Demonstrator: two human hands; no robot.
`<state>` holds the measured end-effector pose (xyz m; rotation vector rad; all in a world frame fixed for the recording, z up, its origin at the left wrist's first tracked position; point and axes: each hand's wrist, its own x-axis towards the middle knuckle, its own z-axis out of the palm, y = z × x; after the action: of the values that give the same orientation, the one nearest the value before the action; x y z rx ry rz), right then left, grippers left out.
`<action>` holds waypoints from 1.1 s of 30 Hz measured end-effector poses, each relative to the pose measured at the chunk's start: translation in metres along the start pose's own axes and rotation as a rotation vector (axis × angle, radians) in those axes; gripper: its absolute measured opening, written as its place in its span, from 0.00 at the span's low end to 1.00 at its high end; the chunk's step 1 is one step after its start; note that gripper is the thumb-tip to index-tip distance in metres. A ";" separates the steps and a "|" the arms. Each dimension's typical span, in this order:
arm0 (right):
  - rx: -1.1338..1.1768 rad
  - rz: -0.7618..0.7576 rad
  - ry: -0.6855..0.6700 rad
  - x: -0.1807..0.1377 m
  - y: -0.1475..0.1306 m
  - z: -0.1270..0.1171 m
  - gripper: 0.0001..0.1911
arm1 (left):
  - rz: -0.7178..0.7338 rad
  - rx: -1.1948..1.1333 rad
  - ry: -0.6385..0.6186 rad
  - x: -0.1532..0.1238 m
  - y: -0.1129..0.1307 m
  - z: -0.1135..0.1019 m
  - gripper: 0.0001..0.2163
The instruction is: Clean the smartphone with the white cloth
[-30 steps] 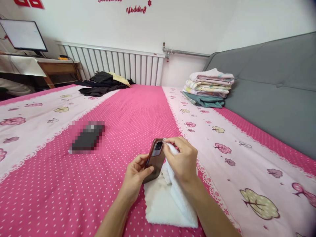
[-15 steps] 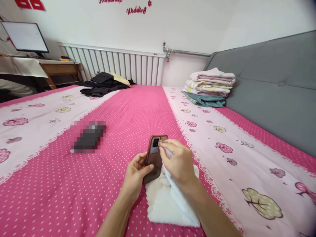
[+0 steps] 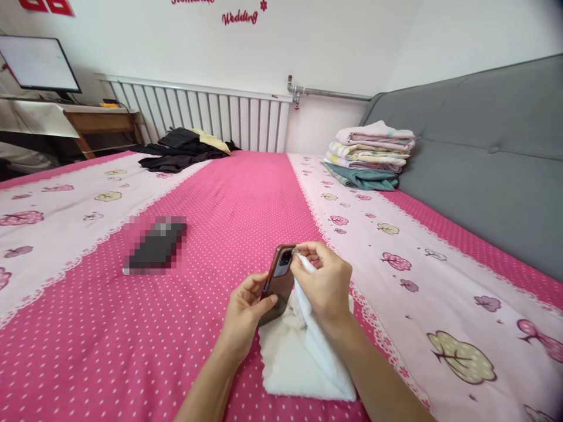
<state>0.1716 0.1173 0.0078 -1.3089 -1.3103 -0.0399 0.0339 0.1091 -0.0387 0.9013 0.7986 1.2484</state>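
A brown-cased phone (image 3: 278,281) stands tilted on edge above the bed, back and camera towards me. My left hand (image 3: 244,313) is closed round its lower part, thumb across the back. My right hand (image 3: 328,287) pinches a fold of a white fluffy cloth (image 3: 303,351) and presses it against the phone's upper right edge, beside the camera. The rest of the cloth hangs down and lies on the pink dotted bedsheet (image 3: 220,217) under both hands.
A blurred dark object (image 3: 155,245) lies on the sheet to the left. Dark clothes (image 3: 180,153) are heaped by the radiator (image 3: 211,114). Folded laundry (image 3: 372,153) is stacked against the grey headboard (image 3: 484,152). A desk with a monitor (image 3: 37,64) stands far left.
The phone tilted left and back between the frames. My right hand's cloth-covered fingers slid along the phone's top near the camera and returned to the upper right edge.
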 end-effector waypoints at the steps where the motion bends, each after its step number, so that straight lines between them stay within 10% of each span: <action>1: -0.006 -0.006 0.003 0.000 0.000 -0.001 0.06 | 0.000 0.000 -0.009 0.000 0.000 0.000 0.16; 11: 0.010 -0.151 0.051 0.002 0.003 -0.003 0.06 | -0.007 0.023 -0.006 -0.002 -0.002 0.001 0.16; 33: 0.175 -0.105 -0.360 -0.012 -0.005 0.005 0.08 | 0.038 -0.015 0.037 0.003 0.000 -0.001 0.17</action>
<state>0.1607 0.1119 0.0014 -1.1294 -1.6480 0.2424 0.0332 0.1127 -0.0388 0.8871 0.8036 1.3063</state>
